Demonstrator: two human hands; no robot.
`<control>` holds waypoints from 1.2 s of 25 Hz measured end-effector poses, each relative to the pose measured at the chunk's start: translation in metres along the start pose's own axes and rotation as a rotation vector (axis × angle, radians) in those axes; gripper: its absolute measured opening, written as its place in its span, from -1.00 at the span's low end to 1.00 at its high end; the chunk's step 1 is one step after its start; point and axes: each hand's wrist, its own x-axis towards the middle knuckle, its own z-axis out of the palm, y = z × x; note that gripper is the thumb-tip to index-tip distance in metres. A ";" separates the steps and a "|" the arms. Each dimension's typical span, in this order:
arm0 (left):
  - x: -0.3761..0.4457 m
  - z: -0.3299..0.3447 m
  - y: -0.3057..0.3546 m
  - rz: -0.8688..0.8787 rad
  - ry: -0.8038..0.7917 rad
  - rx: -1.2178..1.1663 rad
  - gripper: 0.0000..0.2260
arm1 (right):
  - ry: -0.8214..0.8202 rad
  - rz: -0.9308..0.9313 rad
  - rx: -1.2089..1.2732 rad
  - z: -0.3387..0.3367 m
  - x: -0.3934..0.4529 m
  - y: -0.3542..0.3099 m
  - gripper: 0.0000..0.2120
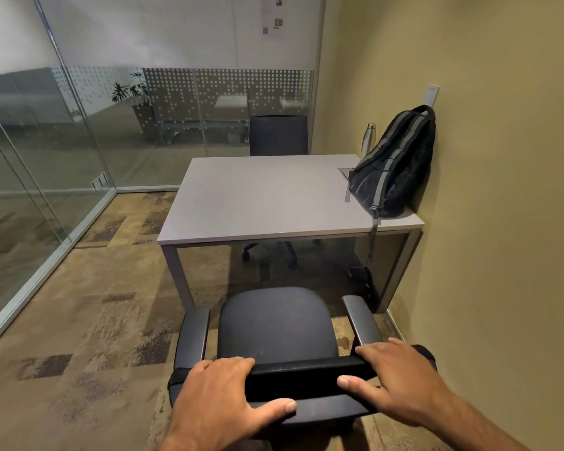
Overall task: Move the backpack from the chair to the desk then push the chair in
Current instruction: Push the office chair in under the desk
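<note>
Your left hand [223,397] is wrapped over the top edge of the chair [275,323] backrest, fingers curled over the front, thumb across the rear face, so it's gripping the rest. Your right hand [396,377] is on the same edge toward the right end, fingers draped over the top w/ thumb pointing inward along the rear side; looks like a looser hold, palm partly flat. Chair seat is bare, both armrests visible, and the chair sits back from the desk [261,203], not yet tucked under. Backpack [396,164] is already on the desk at the far right corner, upright and leaning against the yellow wall [502,157], w/ one strap hanging over the desk's near edge. A metal bottle [368,138] stands just behind the pack, near the wall. A second chair [278,135] sits at the desk's far side, in front of the glass partition [79,125]. Rest of the desk top shows only a small cable hatch [345,172] beside the pack.
</note>
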 end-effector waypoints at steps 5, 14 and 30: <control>0.010 0.000 -0.006 -0.006 0.001 -0.008 0.02 | 0.009 0.017 0.014 -0.001 0.012 0.001 -0.25; 0.060 0.002 -0.020 0.007 0.032 0.038 0.11 | -0.082 0.108 -0.009 0.005 0.057 0.020 0.05; 0.216 -0.003 -0.055 -0.001 -0.058 0.068 0.23 | -0.061 0.151 0.001 0.002 0.198 0.076 0.14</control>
